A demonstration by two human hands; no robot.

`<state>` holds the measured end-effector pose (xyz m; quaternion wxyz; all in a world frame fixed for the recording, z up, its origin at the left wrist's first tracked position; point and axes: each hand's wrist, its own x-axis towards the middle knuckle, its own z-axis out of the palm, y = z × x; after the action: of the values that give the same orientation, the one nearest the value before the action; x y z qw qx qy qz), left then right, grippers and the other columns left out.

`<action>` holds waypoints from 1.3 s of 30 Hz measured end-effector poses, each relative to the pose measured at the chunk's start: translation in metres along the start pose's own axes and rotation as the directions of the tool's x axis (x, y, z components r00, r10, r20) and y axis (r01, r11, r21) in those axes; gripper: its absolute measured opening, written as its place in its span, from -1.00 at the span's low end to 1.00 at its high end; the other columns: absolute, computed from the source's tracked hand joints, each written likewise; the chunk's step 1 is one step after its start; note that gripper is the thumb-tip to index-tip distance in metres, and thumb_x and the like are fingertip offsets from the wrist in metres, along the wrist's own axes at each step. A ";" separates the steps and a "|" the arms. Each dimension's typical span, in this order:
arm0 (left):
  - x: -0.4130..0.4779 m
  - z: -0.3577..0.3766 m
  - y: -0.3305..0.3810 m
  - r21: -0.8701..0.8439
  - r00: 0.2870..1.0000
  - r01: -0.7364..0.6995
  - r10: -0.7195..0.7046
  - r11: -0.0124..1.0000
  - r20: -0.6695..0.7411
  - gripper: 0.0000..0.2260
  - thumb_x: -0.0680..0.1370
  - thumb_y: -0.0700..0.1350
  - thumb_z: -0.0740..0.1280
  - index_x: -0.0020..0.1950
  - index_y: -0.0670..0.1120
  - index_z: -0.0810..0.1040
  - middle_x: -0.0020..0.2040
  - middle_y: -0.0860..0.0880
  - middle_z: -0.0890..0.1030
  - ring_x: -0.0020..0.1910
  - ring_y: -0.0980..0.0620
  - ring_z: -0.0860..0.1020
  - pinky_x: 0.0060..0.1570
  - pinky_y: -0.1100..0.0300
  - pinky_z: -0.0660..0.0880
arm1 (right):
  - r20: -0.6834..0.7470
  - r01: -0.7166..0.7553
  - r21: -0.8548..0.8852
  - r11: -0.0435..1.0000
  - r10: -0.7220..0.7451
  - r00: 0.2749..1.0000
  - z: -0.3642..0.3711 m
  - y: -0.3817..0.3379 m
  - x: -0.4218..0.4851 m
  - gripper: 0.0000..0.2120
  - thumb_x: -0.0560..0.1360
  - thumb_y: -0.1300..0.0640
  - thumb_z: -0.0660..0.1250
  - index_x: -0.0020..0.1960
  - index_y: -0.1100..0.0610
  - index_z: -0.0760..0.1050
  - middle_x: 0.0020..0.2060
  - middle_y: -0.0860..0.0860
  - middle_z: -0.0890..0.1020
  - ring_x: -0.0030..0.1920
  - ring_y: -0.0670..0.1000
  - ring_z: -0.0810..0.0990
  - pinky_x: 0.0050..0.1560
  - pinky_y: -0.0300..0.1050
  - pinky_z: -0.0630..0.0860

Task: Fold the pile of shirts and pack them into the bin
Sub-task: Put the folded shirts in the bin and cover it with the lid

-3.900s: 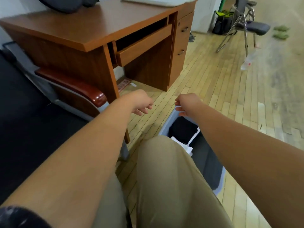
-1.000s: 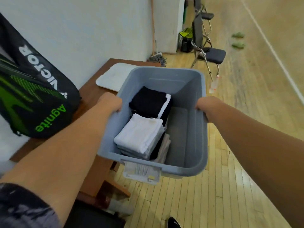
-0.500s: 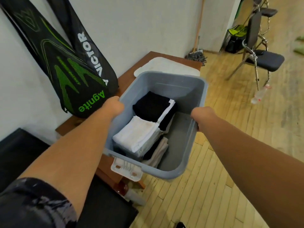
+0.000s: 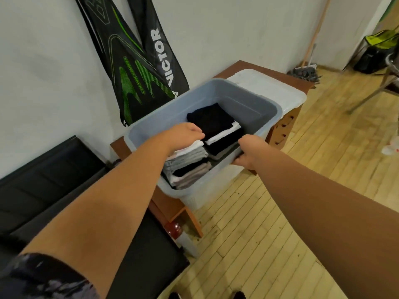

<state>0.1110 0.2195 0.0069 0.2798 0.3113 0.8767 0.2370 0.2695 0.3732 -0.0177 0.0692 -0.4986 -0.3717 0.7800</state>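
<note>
The grey plastic bin (image 4: 237, 98) stands on the brown desk (image 4: 119, 148), its far end over a white lid (image 4: 267, 87). Inside lie two stacks of folded shirts: a black and white stack (image 4: 213, 119) at the far side and a white, grey and black stack (image 4: 187, 165) nearer me. My left hand (image 4: 183, 134) reaches into the bin and rests flat on top of the nearer stack. My right hand (image 4: 248, 152) grips the bin's near right rim, fingers curled under the edge.
A black and green racket bag (image 4: 142, 67) leans on the wall behind the bin. A black seat (image 4: 43, 180) with a red armrest (image 4: 172, 228) is at my left. A broom (image 4: 306, 67), a chair leg (image 4: 371, 96) and a bottle (image 4: 390, 147) are on the wooden floor to the right.
The bin, carried in both hands before, now sits on the desk. My left hand has left the rim and moved onto the shirts inside; my right hand stays on the rim.
</note>
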 end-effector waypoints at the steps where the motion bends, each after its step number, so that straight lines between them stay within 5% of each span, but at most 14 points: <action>1: -0.009 0.008 0.005 -0.041 0.996 0.008 -0.005 0.999 0.084 -0.61 0.52 0.31 0.38 0.24 0.13 0.62 0.17 0.14 0.63 0.14 0.12 0.58 0.19 0.12 0.51 | 0.041 0.008 -0.016 1.000 -0.008 0.999 0.000 0.002 -0.002 -0.71 0.71 0.30 0.14 0.41 0.25 0.40 0.18 0.27 0.55 0.10 0.31 0.60 0.09 0.37 0.64; 3: -0.023 0.025 0.014 0.027 0.976 -0.009 0.003 1.000 0.218 -0.32 0.41 0.49 0.39 0.45 0.21 0.52 0.34 0.19 0.58 0.30 0.13 0.55 0.32 0.05 0.49 | 0.097 0.011 -0.027 1.000 -0.008 0.995 -0.002 0.001 -0.004 -0.69 0.74 0.25 0.16 0.46 0.24 0.36 0.18 0.26 0.54 0.16 0.34 0.60 0.21 0.43 0.58; 5: -0.030 0.043 0.014 0.157 0.959 -0.051 0.005 0.986 0.283 -0.24 0.41 0.45 0.43 0.55 0.17 0.44 0.43 0.16 0.54 0.35 0.10 0.52 0.40 0.01 0.47 | 0.158 -0.015 -0.064 0.998 0.025 0.987 -0.009 0.001 0.002 -0.62 0.76 0.16 0.17 0.53 0.27 0.30 0.32 0.30 0.52 0.33 0.37 0.55 0.34 0.44 0.50; 12: -0.047 0.058 0.012 0.181 0.977 -0.108 0.071 0.978 0.201 -0.59 0.61 0.08 0.38 0.46 0.14 0.51 0.22 0.05 0.64 0.15 0.04 0.60 0.27 -0.04 0.56 | 0.085 0.116 -0.212 0.970 -0.100 0.991 -0.037 -0.019 0.010 -0.93 0.70 0.22 0.29 0.04 0.15 0.44 0.15 0.16 0.64 0.16 0.15 0.69 0.34 0.21 0.58; 17: -0.045 0.045 0.019 0.143 0.975 -0.082 0.050 0.986 0.218 -0.50 0.57 -0.13 0.41 0.50 0.16 0.48 0.22 0.04 0.64 0.14 0.02 0.61 0.13 0.10 0.57 | 0.119 0.192 -0.315 0.930 -0.162 0.980 -0.042 -0.045 0.025 -0.64 0.66 0.38 0.26 0.44 0.23 0.46 0.30 0.10 0.61 0.30 0.07 0.63 0.21 -0.07 0.59; 20: -0.032 0.043 0.023 0.211 0.985 -0.058 0.022 0.976 0.169 -0.39 0.54 -0.27 0.35 0.55 0.15 0.43 0.23 -0.03 0.62 0.11 -0.05 0.60 0.17 -0.01 0.62 | 0.137 0.238 -0.378 0.895 -0.200 0.970 -0.031 -0.050 0.030 -0.65 0.64 0.31 0.29 0.42 0.26 0.47 0.29 0.19 0.65 0.19 0.08 0.69 0.00 -0.08 0.66; 23: -0.015 0.044 0.033 0.223 0.993 -0.048 0.023 0.974 0.116 -0.33 0.53 -0.35 0.26 0.60 0.10 0.36 0.26 -0.08 0.60 0.09 -0.07 0.60 0.15 -0.01 0.63 | 0.171 0.189 -0.359 0.914 -0.135 0.976 -0.021 -0.055 0.036 -0.75 0.66 0.33 0.25 0.32 0.19 0.47 0.20 0.19 0.67 0.12 0.15 0.74 0.07 0.03 0.71; 28: 0.034 0.045 0.056 0.136 0.990 -0.027 0.007 0.990 0.142 -0.34 0.52 -0.20 0.46 0.61 0.01 0.37 0.44 -0.03 0.55 0.35 -0.07 0.55 0.21 0.11 0.49 | 0.097 0.136 -0.409 0.902 -0.105 0.990 -0.019 -0.078 0.053 -0.81 0.67 0.31 0.15 0.26 0.23 0.41 0.08 0.22 0.67 0.01 0.19 0.75 0.12 0.18 0.69; 35: 0.130 0.049 0.122 0.106 0.976 -0.146 0.126 0.984 0.177 -0.43 0.45 -0.14 0.51 0.46 0.03 0.50 0.23 0.06 0.63 0.18 0.02 0.61 0.18 0.03 0.59 | 0.133 0.023 -0.673 0.740 0.090 0.987 -0.034 -0.152 0.097 -0.65 0.75 0.01 0.17 0.25 0.25 0.57 0.00 0.19 0.77 0.04 0.17 0.77 0.10 0.12 0.68; 39: 0.186 0.042 0.155 0.170 0.941 -0.149 0.087 0.974 0.328 -0.69 0.49 -0.06 0.50 0.21 0.02 0.56 0.09 -0.03 0.65 0.08 -0.05 0.65 0.03 0.05 0.63 | 0.112 -0.039 -0.723 0.690 0.173 0.979 -0.043 -0.197 0.131 -0.57 0.73 -0.12 0.21 0.25 0.23 0.61 0.04 0.17 0.77 0.07 0.16 0.77 -0.02 0.05 0.69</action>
<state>0.0810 0.4635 0.0036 0.3717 0.4231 0.8184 0.1144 0.1886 0.5987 0.0056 -0.2080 -0.4379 -0.6209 0.6160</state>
